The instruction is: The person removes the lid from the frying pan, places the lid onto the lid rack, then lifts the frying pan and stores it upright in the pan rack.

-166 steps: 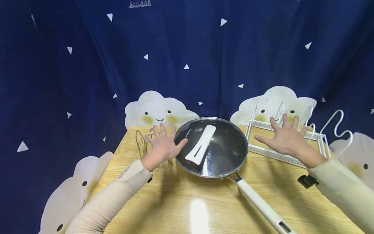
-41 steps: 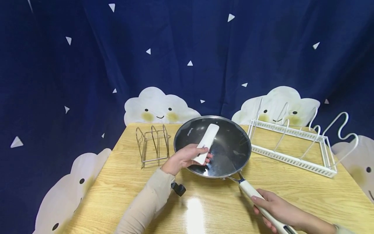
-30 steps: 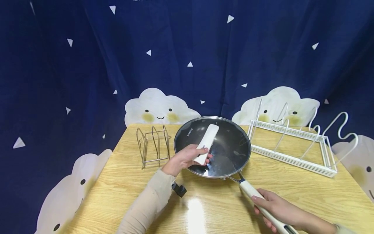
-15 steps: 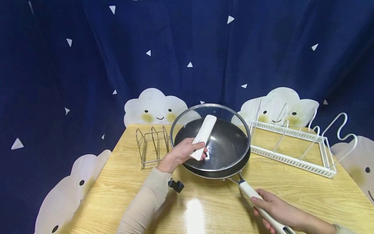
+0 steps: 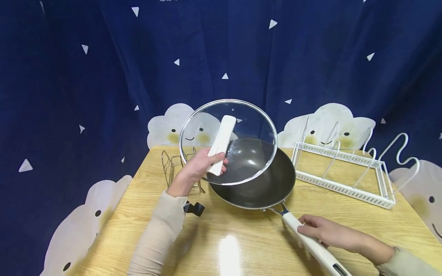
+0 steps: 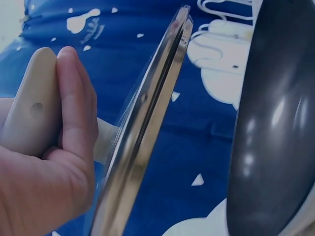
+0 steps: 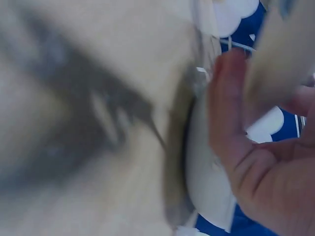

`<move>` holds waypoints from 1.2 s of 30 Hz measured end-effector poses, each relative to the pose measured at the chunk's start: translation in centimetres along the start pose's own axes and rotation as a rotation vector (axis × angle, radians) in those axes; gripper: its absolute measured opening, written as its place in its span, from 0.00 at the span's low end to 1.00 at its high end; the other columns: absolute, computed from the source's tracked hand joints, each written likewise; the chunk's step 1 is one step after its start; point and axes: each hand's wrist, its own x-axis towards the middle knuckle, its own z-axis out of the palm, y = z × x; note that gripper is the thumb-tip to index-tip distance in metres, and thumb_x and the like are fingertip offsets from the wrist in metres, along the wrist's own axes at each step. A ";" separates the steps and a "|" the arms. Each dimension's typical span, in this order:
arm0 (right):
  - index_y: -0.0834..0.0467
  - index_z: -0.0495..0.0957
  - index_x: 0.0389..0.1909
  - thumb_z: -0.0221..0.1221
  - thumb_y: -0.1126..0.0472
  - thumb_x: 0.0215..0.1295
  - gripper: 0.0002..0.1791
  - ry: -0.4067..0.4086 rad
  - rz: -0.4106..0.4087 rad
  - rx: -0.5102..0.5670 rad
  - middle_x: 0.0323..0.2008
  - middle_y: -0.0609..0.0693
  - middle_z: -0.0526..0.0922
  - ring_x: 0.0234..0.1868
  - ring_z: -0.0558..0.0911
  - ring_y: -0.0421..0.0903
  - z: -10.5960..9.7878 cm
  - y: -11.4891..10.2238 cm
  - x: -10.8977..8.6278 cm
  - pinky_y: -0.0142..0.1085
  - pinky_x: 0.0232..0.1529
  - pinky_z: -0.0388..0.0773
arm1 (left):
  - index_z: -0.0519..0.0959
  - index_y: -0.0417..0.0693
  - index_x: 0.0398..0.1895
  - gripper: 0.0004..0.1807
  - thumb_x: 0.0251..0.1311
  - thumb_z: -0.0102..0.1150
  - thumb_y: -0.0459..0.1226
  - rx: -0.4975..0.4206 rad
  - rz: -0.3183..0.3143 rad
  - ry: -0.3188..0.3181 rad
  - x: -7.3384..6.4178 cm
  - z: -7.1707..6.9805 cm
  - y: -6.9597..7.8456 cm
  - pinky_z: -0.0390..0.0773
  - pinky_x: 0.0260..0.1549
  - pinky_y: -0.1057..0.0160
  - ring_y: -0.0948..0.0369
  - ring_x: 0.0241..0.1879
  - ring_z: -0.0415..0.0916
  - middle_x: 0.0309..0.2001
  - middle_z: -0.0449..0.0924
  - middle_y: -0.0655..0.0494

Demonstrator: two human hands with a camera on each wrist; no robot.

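My left hand (image 5: 200,163) grips the white handle of a glass lid (image 5: 253,174), raised and tilted above the pan's left side. In the left wrist view the lid's metal rim (image 6: 142,142) stands almost edge-on beside the fingers. Below it, the dark frying pan (image 5: 276,188) rests uncovered on the table. Its cream handle (image 5: 315,249) points to the lower right. At that handle my right hand (image 5: 336,234) is loosened, thumb touching the top and no fingers showing wrapped beneath. The right wrist view is blurred, with the handle between fingers and thumb.
A small wire rack (image 5: 167,172) stands at the table's left, partly behind the left hand and lid. On the right is a white rack (image 5: 342,191) with upright curved dividers. Behind the wooden table (image 5: 262,245) hangs a dark blue curtain (image 5: 207,46).
The lid, which covered the pan, has been lifted up and to the left by my left hand. My right hand held the pan's handle and has now loosened, rising slightly.
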 end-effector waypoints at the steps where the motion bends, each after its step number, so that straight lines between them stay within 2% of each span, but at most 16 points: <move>1: 0.70 0.64 0.53 0.46 0.55 0.73 0.20 0.013 0.009 -0.027 0.32 0.54 0.74 0.28 0.76 0.46 -0.4 -0.3 0.1 0.38 0.24 0.77 | 0.65 0.25 0.51 0.14 0.67 0.46 0.28 0.000 0.002 0.013 -0.2 -0.3 0.3 0.81 0.23 0.66 0.61 0.23 0.78 0.31 0.78 0.43; 6: 0.76 0.60 0.56 0.49 0.57 0.72 0.25 0.065 0.002 -0.074 0.37 0.57 0.75 0.35 0.78 0.52 -2.2 -2.2 1.1 0.45 0.29 0.80 | 0.66 0.28 0.47 0.09 0.67 0.46 0.27 -0.001 0.040 0.058 -1.5 -1.4 1.4 0.81 0.23 0.66 0.62 0.22 0.79 0.28 0.78 0.49; 11: 0.75 0.61 0.54 0.51 0.59 0.71 0.24 0.132 -0.054 -0.147 0.37 0.57 0.76 0.36 0.78 0.53 -3.3 -4.5 2.3 0.43 0.29 0.80 | 0.67 0.28 0.45 0.09 0.67 0.47 0.28 0.078 0.099 0.121 -2.6 -2.1 1.9 0.81 0.22 0.67 0.62 0.22 0.79 0.28 0.78 0.49; 16: 0.74 0.62 0.54 0.50 0.59 0.71 0.22 0.167 -0.086 -0.177 0.38 0.58 0.77 0.37 0.79 0.54 -3.9 -7.0 3.6 0.42 0.30 0.80 | 0.68 0.28 0.46 0.10 0.67 0.48 0.29 0.152 0.101 0.214 -3.2 -2.5 2.0 0.81 0.21 0.67 0.62 0.22 0.80 0.30 0.79 0.48; 20: 0.74 0.62 0.55 0.49 0.59 0.72 0.22 0.135 -0.100 -0.156 0.43 0.63 0.75 0.36 0.80 0.53 -3.9 -8.7 4.6 0.43 0.32 0.80 | 0.68 0.26 0.48 0.13 0.67 0.49 0.30 0.184 0.090 0.279 -3.5 -2.6 2.2 0.82 0.22 0.65 0.61 0.22 0.81 0.31 0.79 0.45; 27: 0.72 0.64 0.52 0.49 0.60 0.71 0.19 0.122 -0.101 -0.166 0.42 0.63 0.74 0.35 0.81 0.52 -3.1 -11.2 6.6 0.40 0.30 0.81 | 0.69 0.28 0.48 0.13 0.67 0.50 0.32 0.234 0.097 0.370 -3.9 -2.8 2.8 0.82 0.23 0.63 0.62 0.22 0.81 0.30 0.80 0.51; 36: 0.69 0.69 0.49 0.52 0.58 0.70 0.18 0.127 -0.102 -0.253 0.41 0.61 0.75 0.32 0.82 0.55 -1.8 -14.1 10.0 0.40 0.30 0.82 | 0.68 0.27 0.50 0.15 0.67 0.50 0.31 0.229 0.170 0.412 -4.2 -2.5 3.6 0.83 0.27 0.57 0.61 0.22 0.80 0.31 0.79 0.45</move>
